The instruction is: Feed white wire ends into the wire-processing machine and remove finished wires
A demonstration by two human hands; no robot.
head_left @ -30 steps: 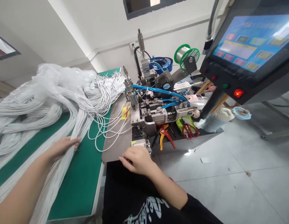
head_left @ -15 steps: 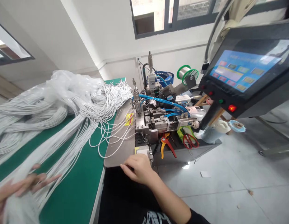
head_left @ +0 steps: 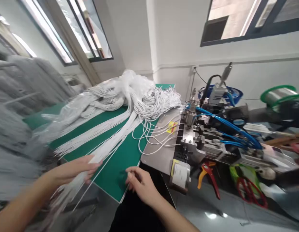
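Note:
My left hand (head_left: 78,169) is closed around a long bundle of thin white cables (head_left: 104,149), whose near ends hang past the front edge of the green tabletop (head_left: 113,178). Over the right corner of that edge, my right hand (head_left: 141,185) hovers with curled fingers and nothing visible in them. More white cables (head_left: 156,103) are piled toward the back, partly under clear plastic wrap (head_left: 131,82). Several single cables loop across a grey plate (head_left: 161,158) to the bench machine (head_left: 191,132).
Right of my hands are a clear-lidded box (head_left: 180,174), orange-and-red cutters (head_left: 208,177) and red-handled scissors (head_left: 252,193). A green-rimmed wire spool (head_left: 279,95) sits behind the machine. Grey covered stacks (head_left: 14,138) stand at the left, blurred.
The view has swung left, so the machine sits farther right and the screen is out of frame. My right hand has moved from beside the box to the table's edge.

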